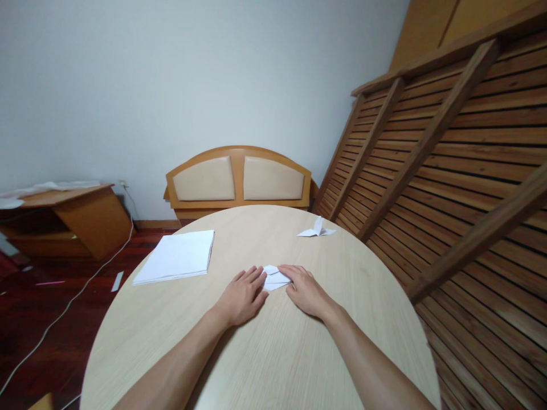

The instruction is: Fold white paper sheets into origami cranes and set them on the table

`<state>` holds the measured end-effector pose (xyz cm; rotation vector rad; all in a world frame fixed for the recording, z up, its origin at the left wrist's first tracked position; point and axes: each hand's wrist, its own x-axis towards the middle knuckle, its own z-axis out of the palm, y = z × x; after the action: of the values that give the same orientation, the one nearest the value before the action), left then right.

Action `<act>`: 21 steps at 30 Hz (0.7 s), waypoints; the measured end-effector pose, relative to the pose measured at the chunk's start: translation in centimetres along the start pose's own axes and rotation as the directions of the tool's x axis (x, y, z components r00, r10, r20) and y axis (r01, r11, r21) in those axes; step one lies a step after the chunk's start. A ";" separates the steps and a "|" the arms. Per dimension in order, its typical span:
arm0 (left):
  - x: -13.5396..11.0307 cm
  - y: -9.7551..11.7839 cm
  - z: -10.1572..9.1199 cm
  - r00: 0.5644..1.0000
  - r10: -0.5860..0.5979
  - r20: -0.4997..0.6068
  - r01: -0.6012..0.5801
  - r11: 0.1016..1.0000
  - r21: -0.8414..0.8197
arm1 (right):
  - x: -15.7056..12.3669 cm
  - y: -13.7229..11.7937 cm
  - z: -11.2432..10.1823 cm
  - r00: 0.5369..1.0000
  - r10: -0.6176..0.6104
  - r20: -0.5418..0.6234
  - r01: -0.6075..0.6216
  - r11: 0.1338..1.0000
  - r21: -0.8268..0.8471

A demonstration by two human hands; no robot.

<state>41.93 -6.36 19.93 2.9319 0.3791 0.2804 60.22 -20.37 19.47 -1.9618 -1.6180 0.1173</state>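
A small folded piece of white paper (277, 279) lies flat on the round table, between my two hands. My left hand (244, 295) rests palm down at its left side, fingers stretched and slightly apart, the fingertips touching the paper's left edge. From the right, my right hand (306, 290) lays its outstretched fingers on the paper's upper right part, its thumb apart from them near the right corner. My fingers cover both side edges of the paper. Farther back on the right stands a folded white paper figure (317, 229) with pointed wings, touched by neither hand.
A stack of white paper sheets (177, 256) lies at the left of the round wooden table (273, 364). Behind it is a padded headboard (238, 177). Slatted wooden panel (461, 154) leans along the right. A desk (85, 219) and a white cable (92, 279) are left.
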 end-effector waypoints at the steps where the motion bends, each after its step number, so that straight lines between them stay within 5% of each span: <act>1: 0.0 0.0 -0.1 1.000 -0.003 0.002 0.003 1.000 0.005 | 0.1 0.1 0.0 1.000 0.009 -0.018 -0.009 1.000 0.008; 12: 0.0 -0.2 0.2 1.000 -0.004 -0.017 0.005 1.000 0.025 | 0.3 0.2 -0.2 0.994 -0.063 -0.092 0.070 0.995 0.070; 21: 0.0 0.2 -0.1 0.999 0.005 -0.041 -0.003 1.000 0.029 | 0.1 -0.1 -0.2 0.993 -0.116 0.003 0.116 0.991 -0.071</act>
<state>41.94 -6.52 20.03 2.9596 0.3862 0.3389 60.19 -20.32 19.72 -1.9142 -1.7526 0.0136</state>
